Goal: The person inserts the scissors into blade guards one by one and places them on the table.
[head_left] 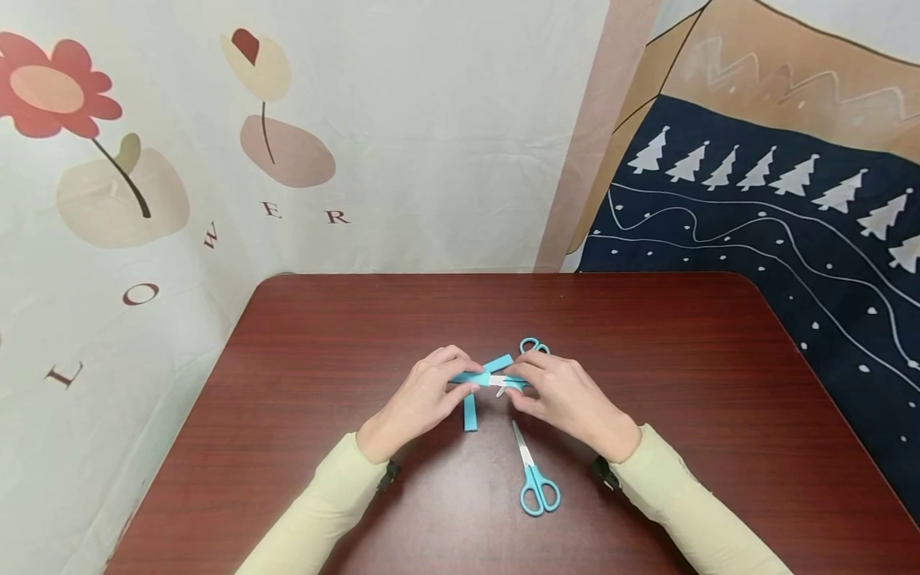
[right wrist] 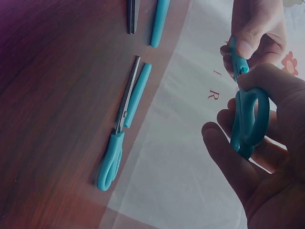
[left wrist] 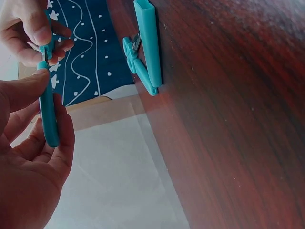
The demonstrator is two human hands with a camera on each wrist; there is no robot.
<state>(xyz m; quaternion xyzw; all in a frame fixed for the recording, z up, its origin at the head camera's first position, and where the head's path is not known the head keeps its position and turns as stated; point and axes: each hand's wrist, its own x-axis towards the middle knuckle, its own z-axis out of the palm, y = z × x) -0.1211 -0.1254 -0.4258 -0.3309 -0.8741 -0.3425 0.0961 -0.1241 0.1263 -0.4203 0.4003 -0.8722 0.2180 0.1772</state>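
Note:
In the head view my left hand (head_left: 431, 390) pinches a turquoise blade cover (head_left: 470, 378) between thumb and fingers. My right hand (head_left: 564, 395) holds turquoise-handled scissors (right wrist: 252, 117) by the handles. Their blades run partly inside the cover, and a short metal stretch shows between cover and handles. Both hands hold these pieces above the table. A second pair of scissors (head_left: 535, 483) lies uncovered in front of the hands, blades pointing away from the person. Just behind the right hand lies a third pair of scissors (head_left: 533, 345), its blades mostly hidden by the hand and the held pair.
Two more turquoise covers lie on the brown table (head_left: 323, 319): one cover (head_left: 470, 413) near the left hand, another cover (head_left: 501, 362) behind the held pieces. A printed cloth (head_left: 431, 144) hangs beyond the table's back edge, with a dark tree-patterned cloth (head_left: 755, 192) at right.

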